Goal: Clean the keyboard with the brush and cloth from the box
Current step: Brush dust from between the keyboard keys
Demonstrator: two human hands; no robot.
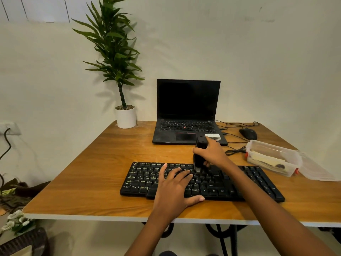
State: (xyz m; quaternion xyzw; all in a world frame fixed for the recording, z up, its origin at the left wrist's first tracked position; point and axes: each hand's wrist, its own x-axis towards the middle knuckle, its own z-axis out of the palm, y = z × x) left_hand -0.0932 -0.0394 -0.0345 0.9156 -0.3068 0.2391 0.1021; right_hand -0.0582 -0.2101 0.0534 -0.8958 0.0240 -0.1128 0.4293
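Note:
A black keyboard [212, 187] lies across the front of the wooden table [92, 178]. My left hand [175, 189] rests flat on its middle keys, fingers straight and thumb out to the right. My right hand [212, 152] grips a black brush [200, 154] held upright, its lower end touching the keyboard's upper rows. A clear plastic box [273, 157] stands at the right, holding a pale cloth [265, 158] and small dark items.
An open black laptop [188, 111] sits behind the keyboard, with a black mouse [248, 133] and loose cables [234, 150] to its right. A potted plant [125, 117] stands at the back left. The box's clear lid [317, 169] lies beside the box.

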